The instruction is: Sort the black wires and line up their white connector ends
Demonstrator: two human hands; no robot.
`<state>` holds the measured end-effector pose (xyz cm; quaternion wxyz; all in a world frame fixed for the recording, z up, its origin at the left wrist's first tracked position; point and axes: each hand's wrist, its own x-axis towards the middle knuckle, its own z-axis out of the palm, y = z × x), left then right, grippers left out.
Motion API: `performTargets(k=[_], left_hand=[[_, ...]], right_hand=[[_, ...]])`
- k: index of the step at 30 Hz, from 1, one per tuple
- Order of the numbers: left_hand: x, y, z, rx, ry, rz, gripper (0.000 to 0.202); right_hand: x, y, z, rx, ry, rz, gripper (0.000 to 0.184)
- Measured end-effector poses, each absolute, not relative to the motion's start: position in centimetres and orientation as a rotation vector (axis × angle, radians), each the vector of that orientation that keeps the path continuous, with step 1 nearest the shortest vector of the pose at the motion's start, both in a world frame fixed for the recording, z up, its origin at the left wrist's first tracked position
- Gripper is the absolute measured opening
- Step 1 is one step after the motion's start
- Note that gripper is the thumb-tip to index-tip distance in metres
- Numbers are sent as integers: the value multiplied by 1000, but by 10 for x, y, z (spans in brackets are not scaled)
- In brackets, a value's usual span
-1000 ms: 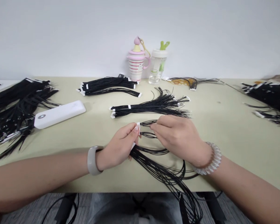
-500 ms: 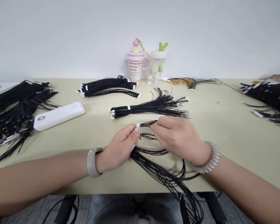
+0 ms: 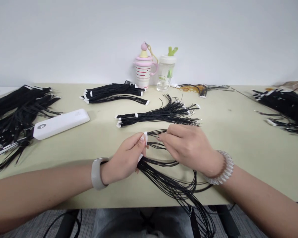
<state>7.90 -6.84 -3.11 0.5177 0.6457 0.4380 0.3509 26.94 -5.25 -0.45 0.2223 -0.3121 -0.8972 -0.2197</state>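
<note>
**Left hand point(image 3: 123, 162) and right hand point(image 3: 190, 148) work a black wire bundle point(image 3: 170, 186) right of the white power bank point(image 3: 61, 124)**

The left hand is closed on a white connector point(image 3: 145, 137), pinching it between thumb and fingertips. The right hand's fingers close on thin wires just beside that connector, though exactly how many strands they hold is hidden. The bundle is held above the pale green worktop point(image 3: 240, 155), right of the power bank, and its long free ends drape over the front edge.

The wires should be very light, soft and springy, likely to loop and snag on one another. The connector looks like the firmest place to take hold, with the strands best held close to it, since the long ends will swing freely.

Further right of the power bank lies a fanned wire bundle point(image 3: 157, 114), with a tidier wire bundle point(image 3: 114, 94) beyond it. A dense wire heap point(image 3: 15, 120) lies just left of the power bank.
</note>
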Motion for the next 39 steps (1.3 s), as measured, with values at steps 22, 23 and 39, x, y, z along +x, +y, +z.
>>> performTargets(k=[22,23,39], left_hand=[[79,-67,-30,1617,1067,831,37],[79,-67,-30,1635,1070,826,36],[79,-66,-31,1732,1110,771,31]], right_hand=[[271,-52,-9,-878,-2489,-632,17],[271,-51,-9,-872,-2493,-635,18],[270,-51,-13,-740,-2431,-746,16]])
